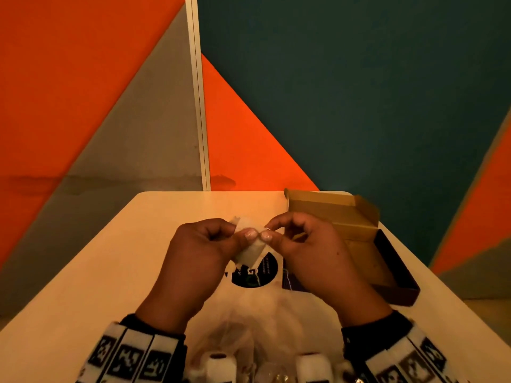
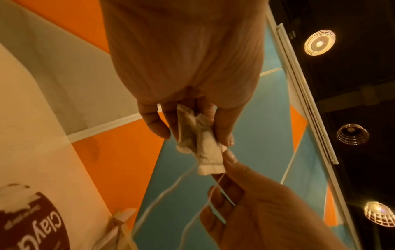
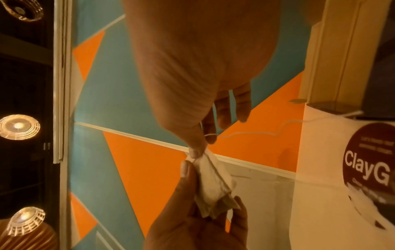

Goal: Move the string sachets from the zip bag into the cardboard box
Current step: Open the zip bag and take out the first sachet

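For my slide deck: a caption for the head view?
Both hands pinch a string sachet above the zip bag.

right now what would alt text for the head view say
Both hands, left and right, pinch a white string sachet above the zip bag on a table; an open cardboard box sits to the right.

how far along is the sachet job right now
Nothing visibly packed yet: the cardboard box stands open, and no sachets show in the part visible. In hand: the left hand pinches one sachet while the right hand pinches its string. Left: boxing it and whatever the zip bag holds.
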Tool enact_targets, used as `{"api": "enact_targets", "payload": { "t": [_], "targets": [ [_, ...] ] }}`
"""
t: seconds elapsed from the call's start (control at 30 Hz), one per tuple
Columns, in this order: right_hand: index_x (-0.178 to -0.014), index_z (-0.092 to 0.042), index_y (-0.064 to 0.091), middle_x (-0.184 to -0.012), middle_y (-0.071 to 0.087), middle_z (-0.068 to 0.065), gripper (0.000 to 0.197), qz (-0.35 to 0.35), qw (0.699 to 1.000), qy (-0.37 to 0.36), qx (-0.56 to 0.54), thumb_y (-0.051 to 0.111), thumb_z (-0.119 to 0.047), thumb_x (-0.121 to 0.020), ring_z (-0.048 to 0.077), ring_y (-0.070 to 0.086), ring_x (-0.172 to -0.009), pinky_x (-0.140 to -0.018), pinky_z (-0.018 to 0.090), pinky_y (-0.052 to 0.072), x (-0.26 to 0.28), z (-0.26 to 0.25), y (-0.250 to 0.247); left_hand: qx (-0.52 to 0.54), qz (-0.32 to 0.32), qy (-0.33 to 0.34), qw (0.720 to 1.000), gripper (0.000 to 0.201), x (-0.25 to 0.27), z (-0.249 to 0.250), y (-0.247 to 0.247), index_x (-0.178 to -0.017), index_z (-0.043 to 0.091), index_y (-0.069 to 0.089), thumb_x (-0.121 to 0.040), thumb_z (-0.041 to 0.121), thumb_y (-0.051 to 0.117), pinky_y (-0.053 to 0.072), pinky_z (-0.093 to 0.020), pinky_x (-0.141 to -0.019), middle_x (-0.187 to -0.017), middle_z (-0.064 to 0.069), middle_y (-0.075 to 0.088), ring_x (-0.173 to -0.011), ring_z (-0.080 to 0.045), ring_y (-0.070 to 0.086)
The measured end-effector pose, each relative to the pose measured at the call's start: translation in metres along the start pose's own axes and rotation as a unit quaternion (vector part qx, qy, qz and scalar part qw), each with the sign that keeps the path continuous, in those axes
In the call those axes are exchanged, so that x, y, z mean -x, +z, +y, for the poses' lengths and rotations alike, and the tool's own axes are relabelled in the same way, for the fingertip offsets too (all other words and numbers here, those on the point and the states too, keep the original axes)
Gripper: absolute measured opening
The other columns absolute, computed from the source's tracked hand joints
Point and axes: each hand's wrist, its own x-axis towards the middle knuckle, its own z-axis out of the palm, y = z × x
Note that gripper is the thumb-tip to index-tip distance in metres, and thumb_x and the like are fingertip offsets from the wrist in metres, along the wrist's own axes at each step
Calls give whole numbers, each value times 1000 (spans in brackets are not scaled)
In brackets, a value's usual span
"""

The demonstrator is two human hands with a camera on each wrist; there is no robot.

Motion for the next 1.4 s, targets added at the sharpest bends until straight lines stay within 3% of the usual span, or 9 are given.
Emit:
{"api": "enact_targets", "payload": {
  "t": [0.13, 0.23, 0.37, 0.47, 0.83, 1.07, 1.17, 1.23, 1.4],
  "targets": [
    [-85, -38, 76, -79, 69, -12, 2, -9, 995, 60, -83, 75, -38, -86, 6, 66, -71, -64, 41, 61, 1, -4, 3, 62, 2, -8, 998, 25, 1, 0, 6, -73, 3, 77, -73, 28, 76, 48, -29, -84, -77, -6, 76, -89, -12, 70],
    [-90, -27, 80, -76, 74, -12, 11, -13, 986, 85, -141, 69, -30, -92, -5, 63, -61, -64, 35, 53, 2, -6, 3, 98, -2, -20, 995, 31, 0, -3, 6, -78, -1, 76, -70, 29, 75, 52, -37, -88, -86, -16, 76, -93, -31, 70],
    [-93, -27, 80, -80, 74, -8, 16, -28, 983, 87, -159, 64, -29, -95, -2, 62, -61, -63, 33, 46, 0, -4, -1, 89, -21, -19, 996, 29, 0, -2, 5, -78, 4, 78, -69, 32, 75, 51, -38, -91, -87, -13, 77, -92, -26, 72],
    [-94, -25, 80, -83, 75, -13, 14, -32, 985, 71, -153, 66, -27, -93, 1, 63, -75, -65, 22, 51, -3, 1, -8, 90, -26, -16, 995, 26, 1, 0, 4, -77, 7, 79, -68, 31, 74, 50, -34, -86, -85, -10, 78, -87, -24, 73],
    [-90, -24, 81, -107, 76, 5, 18, -85, 981, 119, -127, 65, -29, -94, 18, 60, -87, -79, 35, 52, -5, 15, -15, 114, 89, 2, 989, 33, -1, 10, -9, -87, 20, 80, -66, 44, 71, 49, -30, -78, -87, 5, 77, -82, -15, 60],
    [-98, -23, 80, -92, 78, -11, 15, -144, 979, 80, -121, 66, -25, -93, -5, 66, -80, -70, 17, 52, 1, 8, -6, 121, 75, 25, 989, 28, 3, 15, -3, -90, 17, 77, -70, 34, 68, 50, -8, -63, -79, 16, 77, -66, 7, 65],
    [-101, -37, 77, -103, 75, -6, 16, -109, 988, 68, -85, 71, -27, -90, 6, 70, -99, -82, 31, 58, 0, 6, -7, 126, 64, 32, 989, 32, 4, 15, -1, -92, 11, 78, -70, 31, 68, 48, -5, -63, -81, 13, 77, -68, 8, 66],
    [-98, -44, 72, -110, 69, -12, 21, -27, 998, 39, -49, 73, -26, -89, 5, 65, -104, -81, 27, 57, -1, 3, -8, 130, 59, 33, 989, 32, 4, 15, 0, -93, 11, 78, -70, 31, 68, 48, -4, -65, -83, 12, 78, -70, 9, 65],
    [-94, -31, 70, -128, 64, -25, 21, 8, 982, -127, -143, 69, -11, -89, -1, 57, -125, -105, 43, 47, 10, -16, -6, 151, 50, 32, 987, 30, 7, 14, 6, -91, 11, 78, -70, 30, 69, 48, -6, -61, -85, 5, 79, -68, 6, 67]
  ]
}}
